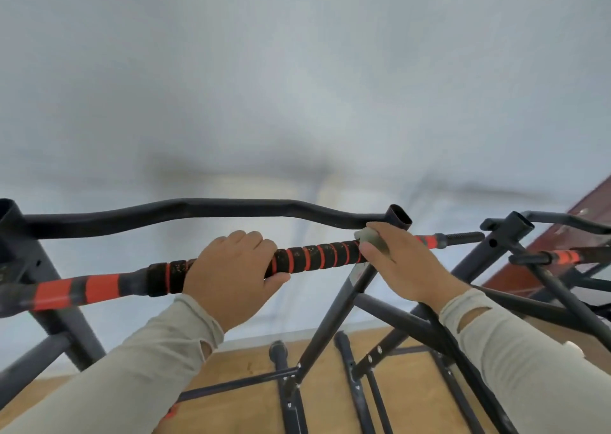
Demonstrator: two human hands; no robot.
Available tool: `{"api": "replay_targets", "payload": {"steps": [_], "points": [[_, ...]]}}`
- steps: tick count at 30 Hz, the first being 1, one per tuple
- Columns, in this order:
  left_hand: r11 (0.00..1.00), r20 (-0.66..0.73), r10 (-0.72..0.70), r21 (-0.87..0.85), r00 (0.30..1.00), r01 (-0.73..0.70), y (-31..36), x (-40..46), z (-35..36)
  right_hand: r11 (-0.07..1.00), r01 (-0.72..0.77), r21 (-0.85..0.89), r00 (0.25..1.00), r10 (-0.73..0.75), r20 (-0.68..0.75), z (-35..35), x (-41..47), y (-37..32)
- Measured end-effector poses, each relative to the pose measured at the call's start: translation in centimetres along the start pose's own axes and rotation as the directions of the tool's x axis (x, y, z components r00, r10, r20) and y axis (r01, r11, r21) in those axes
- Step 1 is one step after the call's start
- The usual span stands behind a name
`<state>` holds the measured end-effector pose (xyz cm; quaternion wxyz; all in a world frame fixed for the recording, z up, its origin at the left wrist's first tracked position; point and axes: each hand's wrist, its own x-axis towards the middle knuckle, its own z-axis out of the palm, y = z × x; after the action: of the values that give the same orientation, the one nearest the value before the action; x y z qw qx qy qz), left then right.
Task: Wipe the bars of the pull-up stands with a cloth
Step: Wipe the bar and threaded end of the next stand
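Head view: both hands (231, 268) grip striped bar (317, 255).

wooden floor (251, 364), pull-up stands' feet (281, 361) on it

Most of the cloth (372, 240) lies buried inside the right grip (401, 261); only a pale wad shows at the fingertips, so its size and fold cannot be told. Under both grips the striped bar (317, 253) is covered where the left grip (233, 273) wraps it and again beneath the right grip. Left of the left grip the bar runs out at the picture's edge. Right of the right grip a second stand (542, 258) is cut off by the edge. Beyond the grips the wall (297, 86) is smeared, its grey patches unreadable.
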<state>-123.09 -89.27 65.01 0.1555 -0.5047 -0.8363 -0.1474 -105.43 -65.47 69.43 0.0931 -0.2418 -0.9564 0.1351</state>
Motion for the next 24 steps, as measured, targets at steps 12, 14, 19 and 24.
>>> {"api": "replay_targets", "payload": {"steps": [12,14,19,24], "points": [[0.999,-0.089,0.040,-0.032,0.995,-0.043,-0.2,0.1,0.3,0.957,0.260,-0.132,0.936,-0.283,-0.208,6.5,-0.5,-12.9],[0.999,-0.066,0.043,-0.014,0.997,-0.044,-0.2,0.1,0.4,0.932,0.334,-0.143,0.921,-0.355,-0.161,5.7,-0.3,-10.8],[1.000,-0.057,0.013,-0.019,0.998,-0.014,-0.3,-0.1,0.8,0.881,0.135,-0.453,0.990,-0.138,0.027,-0.7,-0.1,-3.5],[1.000,-0.089,0.021,-0.019,0.996,-0.022,-0.4,-0.1,0.9,0.858,-0.065,-0.510,0.996,0.084,0.014,-2.6,0.9,-2.4]]}}
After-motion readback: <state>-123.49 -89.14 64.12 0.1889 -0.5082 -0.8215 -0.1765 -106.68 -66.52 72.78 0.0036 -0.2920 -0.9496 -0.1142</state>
